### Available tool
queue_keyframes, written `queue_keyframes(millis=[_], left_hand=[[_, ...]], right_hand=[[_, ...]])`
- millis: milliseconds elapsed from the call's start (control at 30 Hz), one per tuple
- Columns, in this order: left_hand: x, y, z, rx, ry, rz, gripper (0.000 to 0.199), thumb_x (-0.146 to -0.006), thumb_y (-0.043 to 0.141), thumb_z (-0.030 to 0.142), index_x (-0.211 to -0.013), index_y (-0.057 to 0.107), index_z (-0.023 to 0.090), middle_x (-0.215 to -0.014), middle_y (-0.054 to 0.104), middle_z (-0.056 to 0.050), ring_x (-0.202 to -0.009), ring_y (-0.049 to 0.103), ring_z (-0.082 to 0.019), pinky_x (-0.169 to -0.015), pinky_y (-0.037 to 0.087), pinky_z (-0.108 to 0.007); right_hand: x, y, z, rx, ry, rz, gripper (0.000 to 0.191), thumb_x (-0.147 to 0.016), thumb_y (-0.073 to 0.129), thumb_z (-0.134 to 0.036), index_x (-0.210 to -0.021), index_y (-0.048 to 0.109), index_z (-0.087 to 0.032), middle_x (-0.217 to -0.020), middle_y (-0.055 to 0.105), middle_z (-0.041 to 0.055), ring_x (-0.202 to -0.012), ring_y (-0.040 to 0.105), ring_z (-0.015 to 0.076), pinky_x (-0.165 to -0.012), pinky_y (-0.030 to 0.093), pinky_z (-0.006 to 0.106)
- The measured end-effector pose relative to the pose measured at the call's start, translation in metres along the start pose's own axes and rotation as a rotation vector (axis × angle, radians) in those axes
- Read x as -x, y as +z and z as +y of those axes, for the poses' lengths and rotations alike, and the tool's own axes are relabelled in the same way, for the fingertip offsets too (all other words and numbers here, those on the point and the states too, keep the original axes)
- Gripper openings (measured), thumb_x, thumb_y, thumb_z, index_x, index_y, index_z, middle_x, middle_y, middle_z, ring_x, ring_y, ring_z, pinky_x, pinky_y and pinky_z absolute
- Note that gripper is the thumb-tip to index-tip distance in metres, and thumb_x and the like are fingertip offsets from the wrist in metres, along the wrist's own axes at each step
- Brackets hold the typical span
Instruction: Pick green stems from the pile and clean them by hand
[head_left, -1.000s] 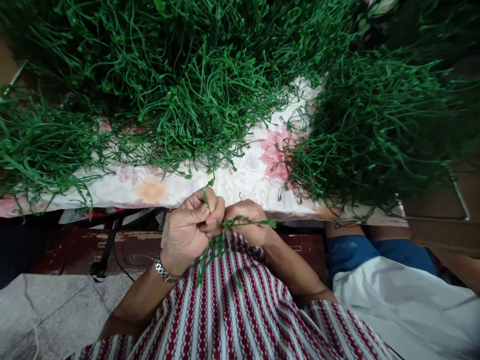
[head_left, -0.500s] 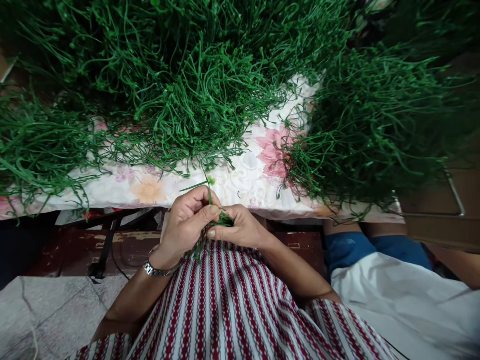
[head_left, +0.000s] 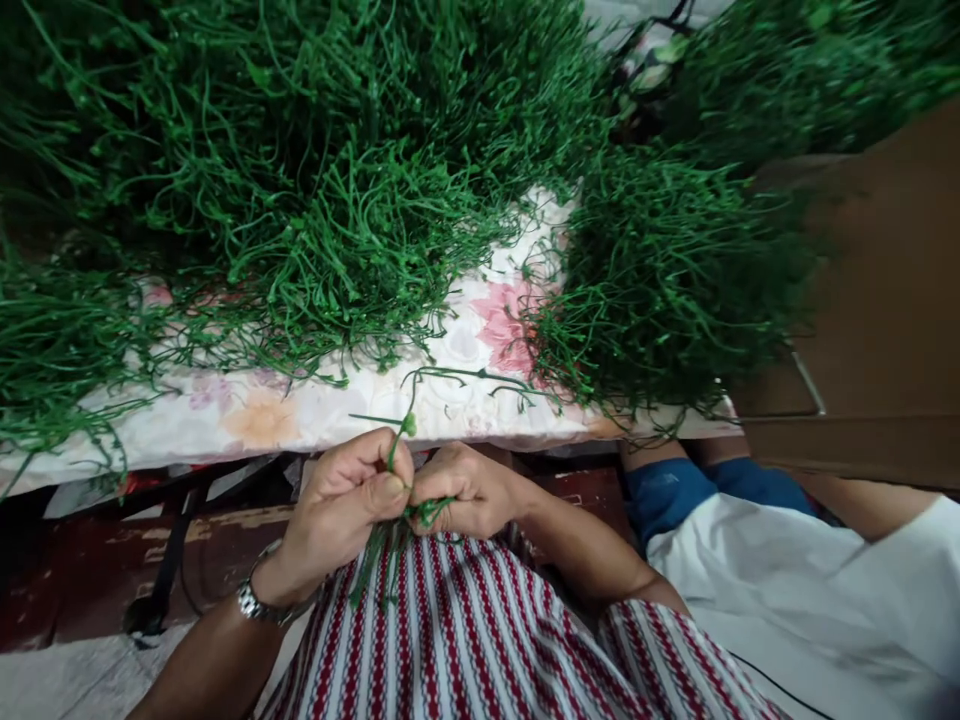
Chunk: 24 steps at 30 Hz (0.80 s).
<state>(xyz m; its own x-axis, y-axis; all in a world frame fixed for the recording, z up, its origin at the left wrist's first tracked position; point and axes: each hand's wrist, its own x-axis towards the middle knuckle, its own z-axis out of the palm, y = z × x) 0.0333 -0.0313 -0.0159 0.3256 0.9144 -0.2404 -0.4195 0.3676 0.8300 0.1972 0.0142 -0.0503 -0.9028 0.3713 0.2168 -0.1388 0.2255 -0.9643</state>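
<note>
My left hand (head_left: 341, 500), a metal watch on its wrist, pinches a thin green plant stem (head_left: 409, 415) between thumb and finger. Above the hand this stem bends to the right over the flowered tablecloth (head_left: 442, 425). Close beside it, my right hand (head_left: 476, 488) is closed on a small bunch of green stems (head_left: 430, 512), whose ends show by the thumb. More thin stems (head_left: 386, 560) hang below the hands, in front of the striped shirt. Both hands are just off the table's near edge, with the fingertips almost touching.
A large heap of green stems (head_left: 337, 220) covers the table's back and left. Another heap (head_left: 667, 290) lies right, beside a brown cardboard box (head_left: 892, 290). A person in blue shorts and a white top (head_left: 795, 570) sits at my right.
The view has shifted, so the table appears further left and the hands lower. A long stem now arches from my left hand out to the right above the cloth.
</note>
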Motion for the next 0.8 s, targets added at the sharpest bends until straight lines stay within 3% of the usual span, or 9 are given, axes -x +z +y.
queue_keyframes(millis=[100, 233, 333, 400, 467, 567, 633, 700, 800], left_hand=[[-0.003, 0.002, 0.006, 0.07, 0.01, 0.013, 0.023, -0.074, 0.066, 0.031, -0.063, 0.055, 0.014, -0.048, 0.033, 0.005, -0.043, 0.026, -0.005, -0.043, 0.019, -0.021], [-0.006, 0.003, 0.016, 0.165, 0.153, 0.1, 0.014, -0.076, 0.062, 0.028, -0.068, 0.056, 0.019, -0.044, 0.025, 0.008, -0.037, 0.018, -0.004, -0.042, 0.02, -0.021], [-0.004, 0.002, 0.017, -0.099, 0.002, 0.066, 0.02, -0.074, 0.067, 0.029, -0.063, 0.056, 0.016, -0.051, 0.037, 0.004, -0.045, 0.029, -0.006, -0.045, 0.02, -0.021], [-0.005, 0.0, 0.016, -0.218, -0.105, 0.026, 0.023, -0.075, 0.065, 0.035, -0.067, 0.057, 0.015, -0.05, 0.037, 0.004, -0.046, 0.028, -0.006, -0.044, 0.017, -0.021], [-0.008, -0.002, 0.015, -0.273, -0.11, 0.002, 0.026, -0.077, 0.062, 0.039, -0.069, 0.057, 0.016, -0.048, 0.036, 0.004, -0.045, 0.027, -0.006, -0.043, 0.016, -0.02], [-0.013, -0.001, 0.012, -0.327, -0.081, -0.023, 0.028, -0.078, 0.06, 0.041, -0.068, 0.055, 0.016, -0.048, 0.04, 0.003, -0.045, 0.029, -0.007, -0.043, 0.017, -0.02], [-0.015, 0.001, 0.009, -0.324, -0.087, -0.007, 0.027, -0.078, 0.06, 0.041, -0.07, 0.054, 0.016, -0.048, 0.04, 0.004, -0.045, 0.03, -0.007, -0.044, 0.018, -0.02], [-0.016, 0.003, 0.004, -0.295, -0.09, 0.025, 0.026, -0.078, 0.06, 0.04, -0.072, 0.054, 0.016, -0.048, 0.039, 0.004, -0.045, 0.029, -0.007, -0.045, 0.018, -0.02], [-0.017, 0.001, -0.002, -0.27, -0.107, 0.04, 0.025, -0.078, 0.061, 0.04, -0.073, 0.054, 0.016, -0.047, 0.04, 0.005, -0.045, 0.029, -0.007, -0.046, 0.018, -0.02]], right_hand=[[0.002, 0.0, -0.002, -0.116, 0.044, -0.035, 0.046, -0.087, 0.045, -0.053, -0.062, 0.048, -0.014, -0.05, 0.04, -0.003, -0.047, 0.036, 0.0048, -0.047, 0.033, 0.016], [0.011, -0.004, -0.017, -0.164, -0.124, -0.028, 0.04, -0.088, 0.046, -0.046, -0.071, 0.054, -0.012, -0.06, 0.058, 0.0061, -0.057, 0.055, 0.0083, -0.057, 0.045, 0.017], [0.026, -0.024, -0.047, 0.158, -0.21, 0.334, 0.027, -0.09, 0.047, -0.032, -0.071, 0.054, -0.014, -0.058, 0.057, 0.0032, -0.052, 0.053, 0.0076, -0.053, 0.043, 0.017], [0.04, -0.045, -0.076, 0.565, -0.181, 0.618, 0.02, -0.089, 0.046, -0.026, -0.075, 0.055, -0.016, -0.061, 0.058, 0.0023, -0.053, 0.052, 0.0086, -0.053, 0.042, 0.02], [0.054, -0.073, -0.108, 1.108, -0.013, 0.864, 0.014, -0.088, 0.047, -0.02, -0.079, 0.057, -0.018, -0.069, 0.06, 0.0032, -0.061, 0.055, 0.0113, -0.06, 0.043, 0.023], [0.074, -0.123, -0.143, 1.805, 0.267, 1.239, 0.022, -0.09, 0.044, -0.031, -0.087, 0.061, -0.017, -0.085, 0.061, 0.0102, -0.084, 0.057, 0.0214, -0.076, 0.043, 0.035], [0.085, -0.158, -0.15, 1.944, 0.519, 1.273, 0.037, -0.09, 0.041, -0.043, -0.097, 0.062, -0.014, -0.1, 0.059, 0.016, -0.1, 0.053, 0.0292, -0.084, 0.04, 0.042], [0.095, -0.187, -0.142, 1.908, 0.747, 1.086, 0.049, -0.085, 0.044, -0.054, -0.103, 0.062, -0.012, -0.113, 0.055, 0.0188, -0.109, 0.047, 0.0356, -0.089, 0.036, 0.05], [0.104, -0.211, -0.117, 1.673, 0.952, 0.729, 0.061, -0.082, 0.047, -0.058, -0.123, 0.052, -0.013, -0.123, 0.052, 0.0191, -0.115, 0.046, 0.0355, -0.093, 0.036, 0.051]])
